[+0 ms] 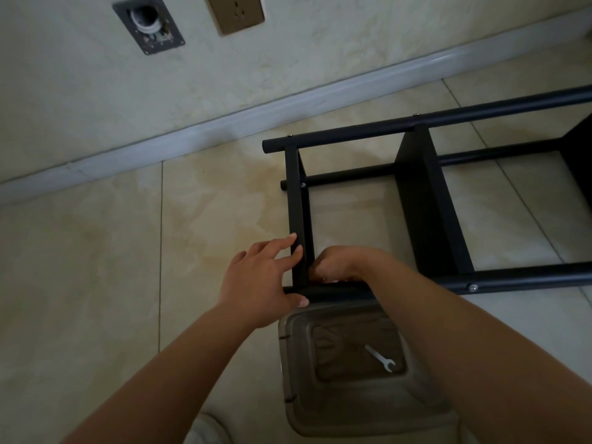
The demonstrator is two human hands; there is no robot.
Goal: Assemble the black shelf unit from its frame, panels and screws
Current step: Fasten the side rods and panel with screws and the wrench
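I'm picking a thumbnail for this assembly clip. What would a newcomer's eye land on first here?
First the black shelf frame lying on its side on the tiled floor, right of centre. Next the two hands at its near end panel: the left hand lies with straight fingers against the panel, and the right hand curls at the corner beside it. Below them a small silver wrench gleams on a grey stool.

The black shelf unit (426, 200) lies on its side on the tiled floor (128, 267), round tubes running lengthwise, flat panels (419, 187) standing crosswise, silver screws (472, 287) at joints.
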